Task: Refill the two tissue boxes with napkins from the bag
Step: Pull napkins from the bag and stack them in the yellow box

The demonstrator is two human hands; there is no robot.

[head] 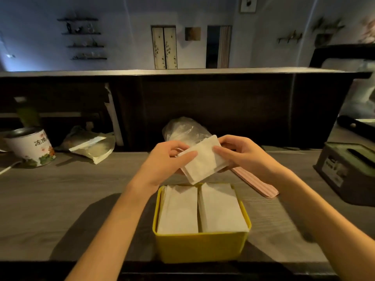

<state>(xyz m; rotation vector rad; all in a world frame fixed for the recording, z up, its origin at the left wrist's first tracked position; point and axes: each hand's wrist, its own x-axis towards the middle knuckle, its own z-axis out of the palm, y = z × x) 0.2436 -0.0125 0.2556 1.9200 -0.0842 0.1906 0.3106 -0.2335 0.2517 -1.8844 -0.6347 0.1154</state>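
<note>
A yellow tissue box [199,247] stands open at the near edge of the counter, holding two side-by-side piles of white napkins [203,209]. Above its far rim, both hands hold a folded stack of white napkins [203,161], tilted. My left hand [168,159] grips its left end, thumb on top. My right hand [237,152] grips its right end. Behind them lies the clear plastic bag [182,128], crumpled. A second, dark green tissue box [349,173] with a slotted lid sits at the far right.
A pink striped lid [257,184] lies flat right of the yellow box. At the left stand a white printed tin [30,146] and a clear pouch [91,147]. A dark raised counter wall [203,106] runs behind. A white cable [9,168] crosses the far left.
</note>
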